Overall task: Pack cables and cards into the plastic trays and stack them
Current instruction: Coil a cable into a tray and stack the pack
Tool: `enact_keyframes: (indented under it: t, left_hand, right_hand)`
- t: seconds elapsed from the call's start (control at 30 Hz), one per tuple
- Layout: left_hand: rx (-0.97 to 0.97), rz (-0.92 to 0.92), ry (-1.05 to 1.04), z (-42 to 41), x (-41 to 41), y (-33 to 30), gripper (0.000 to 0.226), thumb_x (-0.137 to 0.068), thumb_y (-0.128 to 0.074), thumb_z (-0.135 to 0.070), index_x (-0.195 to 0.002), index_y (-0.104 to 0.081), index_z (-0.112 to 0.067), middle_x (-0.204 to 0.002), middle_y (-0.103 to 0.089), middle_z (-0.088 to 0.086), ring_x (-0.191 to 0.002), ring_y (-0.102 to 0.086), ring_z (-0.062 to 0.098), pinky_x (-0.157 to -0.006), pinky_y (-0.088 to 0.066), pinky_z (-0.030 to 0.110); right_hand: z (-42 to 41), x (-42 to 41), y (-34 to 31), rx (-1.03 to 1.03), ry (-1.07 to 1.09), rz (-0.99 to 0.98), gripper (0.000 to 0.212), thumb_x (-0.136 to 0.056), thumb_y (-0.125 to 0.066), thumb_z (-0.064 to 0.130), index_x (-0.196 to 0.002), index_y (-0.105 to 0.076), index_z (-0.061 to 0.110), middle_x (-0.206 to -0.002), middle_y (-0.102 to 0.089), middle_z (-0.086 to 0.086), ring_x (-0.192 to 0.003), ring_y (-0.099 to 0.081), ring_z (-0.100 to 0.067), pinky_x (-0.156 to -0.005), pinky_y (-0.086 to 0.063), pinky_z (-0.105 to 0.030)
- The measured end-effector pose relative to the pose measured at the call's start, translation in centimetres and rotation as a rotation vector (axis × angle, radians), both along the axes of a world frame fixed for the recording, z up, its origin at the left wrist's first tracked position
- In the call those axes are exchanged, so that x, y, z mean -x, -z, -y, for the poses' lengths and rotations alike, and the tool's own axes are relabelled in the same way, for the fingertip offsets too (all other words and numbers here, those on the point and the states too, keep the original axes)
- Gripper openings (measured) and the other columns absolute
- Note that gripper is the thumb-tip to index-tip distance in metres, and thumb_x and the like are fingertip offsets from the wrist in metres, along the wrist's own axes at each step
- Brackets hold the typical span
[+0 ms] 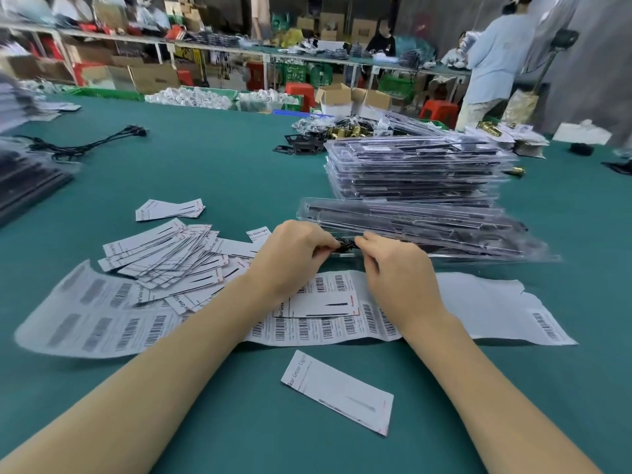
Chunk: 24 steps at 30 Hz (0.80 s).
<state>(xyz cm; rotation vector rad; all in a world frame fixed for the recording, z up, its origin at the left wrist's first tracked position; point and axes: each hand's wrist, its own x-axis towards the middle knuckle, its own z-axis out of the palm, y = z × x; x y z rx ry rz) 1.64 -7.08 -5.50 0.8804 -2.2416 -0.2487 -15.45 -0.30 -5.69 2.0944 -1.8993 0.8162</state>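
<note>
Far to the left on the green table (222, 159) lies a loose black cord (85, 143), thin and wavy. Nearer is a messy pile of white cards (164, 258). Each card is long and narrow, with a dark stripe and a little red at one end. Under the pile lie sheets of barcode stickers (102, 313), white with rows of black bars. One more card (338, 391) lies alone close to the person.

In the middle, the left hand (290, 254) and the right hand (396, 268) are close together. Both pinch a small bundle of black cable (347, 246) between fingers and thumb. The cable looks thin, dark and folded up tight. It sits between the two hands, right at the near edge of a clear plastic tray (410, 227).

That tray is long, shiny and see-through, with dark parts inside. It lies tilted against a tall stack of trays (417, 169) just behind it. The stacked trays look the same, clear with black things packed in them.

Far to the right, a person in a light blue shirt (492, 56) stands at another table.
</note>
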Motion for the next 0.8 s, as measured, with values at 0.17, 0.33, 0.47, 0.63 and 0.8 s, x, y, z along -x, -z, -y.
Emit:
enact_keyframes:
  t: [0.17, 0.33, 0.47, 0.63, 0.8]
  left_hand:
    - [-0.019, 0.133, 0.079, 0.4, -0.8, -0.3, 0.031, -0.092, -0.061, 0.001, -0.117, -0.075, -0.011, -0.106, -0.076, 0.005, -0.095, -0.068, 0.023, -0.091, -0.052, 0.037]
    - [-0.089, 0.129, 0.087, 0.7, -1.7, -0.3, 0.031, -0.092, -0.064, -0.007, -0.119, -0.075, -0.02, -0.107, -0.077, -0.005, -0.092, -0.07, 0.013, -0.091, -0.054, 0.032]
    - [-0.157, 0.065, 0.07, 1.5, -3.5, -1.4, 0.023, -0.091, -0.069, -0.014, -0.108, -0.079, -0.025, -0.1, -0.077, -0.013, -0.083, -0.072, 0.005, -0.085, -0.056, 0.025]
    - [-0.278, 0.36, -0.158, 3.9, -7.3, -3.7, 0.017, -0.09, -0.07, -0.026, -0.104, -0.077, -0.03, -0.1, -0.073, -0.015, -0.082, -0.061, -0.005, -0.089, -0.051, 0.024]
    - [-0.445, 0.616, -0.188, 3.7, -8.2, -4.5, 0.04, -0.083, -0.075, -0.05, -0.121, -0.068, -0.041, -0.121, -0.065, -0.013, -0.103, -0.056, 0.011, -0.089, -0.04, 0.025]
  right_hand:
    - [-0.5, -0.3, -0.1, -0.03, -0.053, -0.065, 0.033, -0.099, -0.055, 0.013, -0.129, -0.067, 0.009, -0.131, -0.067, -0.01, -0.123, -0.062, -0.026, -0.099, -0.05, -0.046]
    - [-0.5, -0.3, 0.0, -0.027, -0.068, -0.084, 0.031, -0.097, -0.061, 0.012, -0.126, -0.071, 0.015, -0.127, -0.07, -0.009, -0.115, -0.066, -0.029, -0.091, -0.054, -0.046]
    - [-0.4, -0.4, 0.0, 0.008, -0.039, -0.065, 0.028, -0.09, -0.066, 0.011, -0.115, -0.076, 0.017, -0.107, -0.076, -0.003, -0.096, -0.071, -0.028, -0.075, -0.058, -0.043]
    - [-0.3, -0.5, -0.1, -0.007, -0.034, -0.071, 0.03, -0.091, -0.064, 0.014, -0.118, -0.076, 0.022, -0.111, -0.076, -0.001, -0.097, -0.072, -0.026, -0.08, -0.057, -0.041]
    - [-0.3, -0.4, -0.2, -0.032, -0.027, -0.052, 0.035, -0.094, -0.06, 0.017, -0.125, -0.072, 0.026, -0.125, -0.071, 0.001, -0.111, -0.068, -0.023, -0.089, -0.054, -0.04]
